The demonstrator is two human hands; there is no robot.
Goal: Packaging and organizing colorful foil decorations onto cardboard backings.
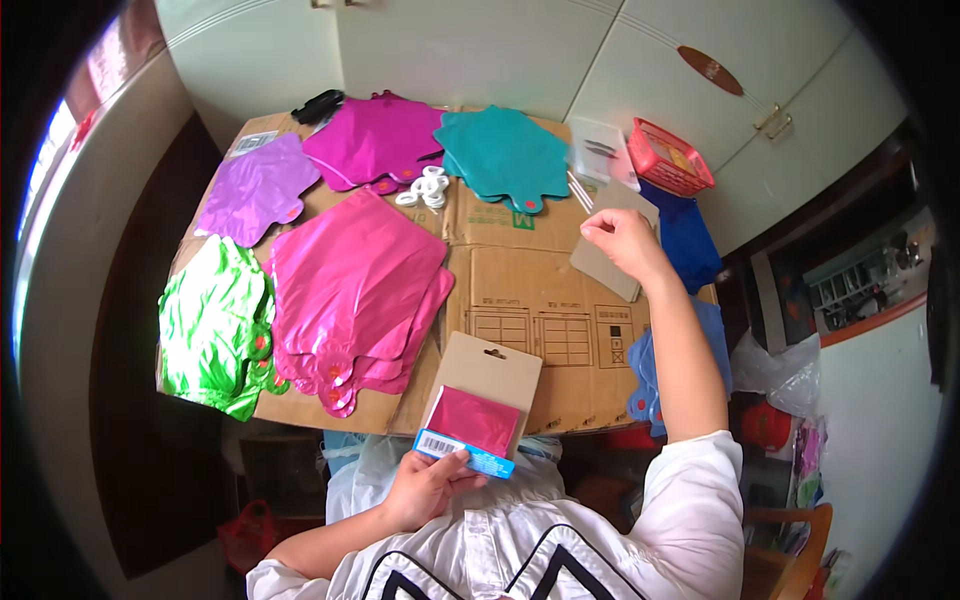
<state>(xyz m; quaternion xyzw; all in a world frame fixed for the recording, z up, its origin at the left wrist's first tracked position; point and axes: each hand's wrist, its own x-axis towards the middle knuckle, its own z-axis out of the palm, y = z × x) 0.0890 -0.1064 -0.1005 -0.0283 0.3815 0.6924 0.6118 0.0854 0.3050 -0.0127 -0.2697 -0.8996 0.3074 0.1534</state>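
My left hand (430,488) grips a brown hang card (465,360) by its lower end, just off the table's near edge. A folded pink foil balloon (478,420) lies flat on that card, above a blue label strip (492,462) with a barcode. My right hand (630,245) is over a stack of plain grey-brown cards (600,270) at the right, its thumb and fingers pinched together. Whatever they hold, if anything, is too small to make out. Close to those fingertips lie thin white sticks (579,194).
Flat foil balloons lie around the cardboard-covered table (500,285): pink (350,270), green (215,325), lilac (258,190), magenta (370,140), teal (505,155) and blue (685,235). White rings (428,188) sit mid-back. A clear tray (600,148) and red basket (665,160) stand back right.
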